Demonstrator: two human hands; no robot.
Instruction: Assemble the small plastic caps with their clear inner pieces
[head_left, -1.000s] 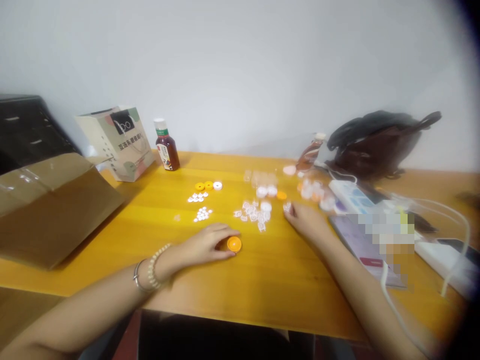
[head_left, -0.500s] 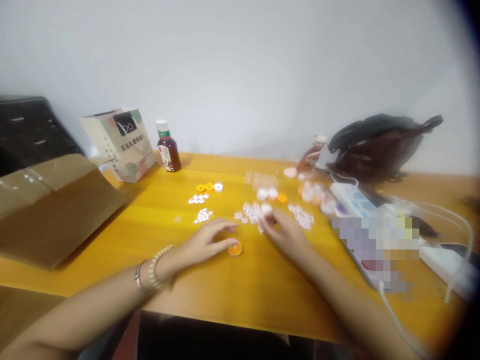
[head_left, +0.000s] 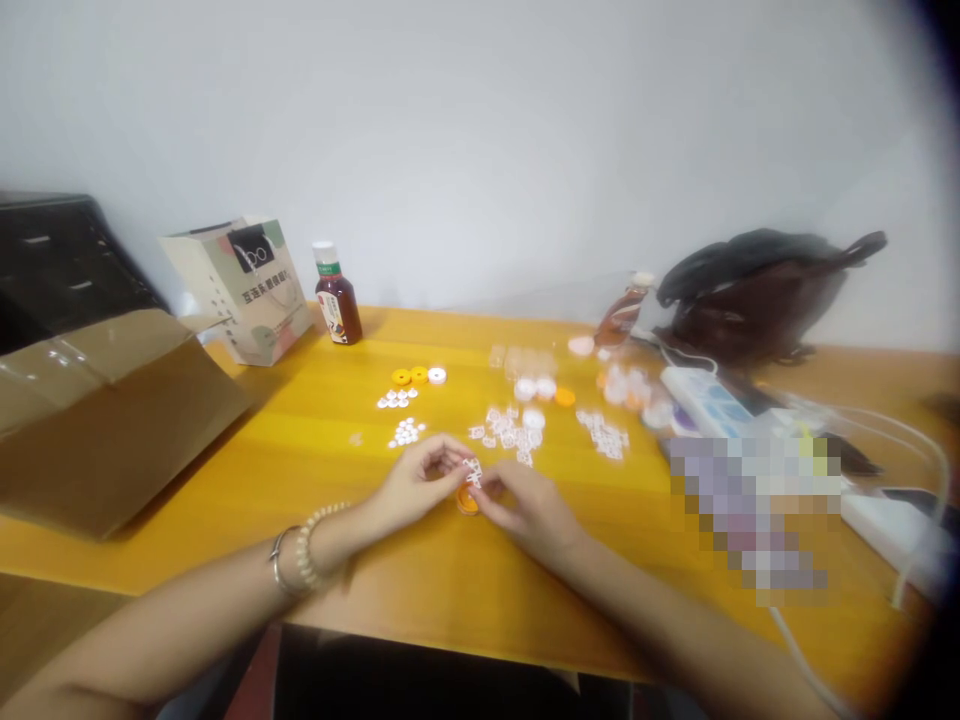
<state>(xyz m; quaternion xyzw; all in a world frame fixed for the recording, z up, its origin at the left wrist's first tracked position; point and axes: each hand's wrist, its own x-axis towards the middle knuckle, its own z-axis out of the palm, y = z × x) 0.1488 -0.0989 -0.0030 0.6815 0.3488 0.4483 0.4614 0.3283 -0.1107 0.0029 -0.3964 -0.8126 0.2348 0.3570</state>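
Over the orange round cap (head_left: 468, 502), my left hand (head_left: 424, 480) pinches a small white openwork plastic piece (head_left: 472, 472) between thumb and fingertips. My right hand (head_left: 529, 505) meets it from the other side, its thumb and forefinger closed at the piece's lower right edge. The orange cap lies on the table just below both sets of fingertips, partly covered by them. Beyond my right hand is a loose pile of similar white pieces (head_left: 504, 432), with a white round cap (head_left: 533, 419) at its edge. Small white discs (head_left: 406, 432) lie beyond my left hand.
Two yellow rings and a white ring (head_left: 436, 375) sit farther back. More white pieces (head_left: 602, 433) and blurred round caps (head_left: 626, 385) lie right. A cardboard box (head_left: 112, 420), paper bag (head_left: 262, 290) and bottle (head_left: 337, 300) stand left; a power strip (head_left: 705, 400) and dark bag (head_left: 757, 290) right.
My right hand has come from the white pile toward my left hand. A white openwork piece is now between their fingertips, and my left fingers have closed from an open pose.
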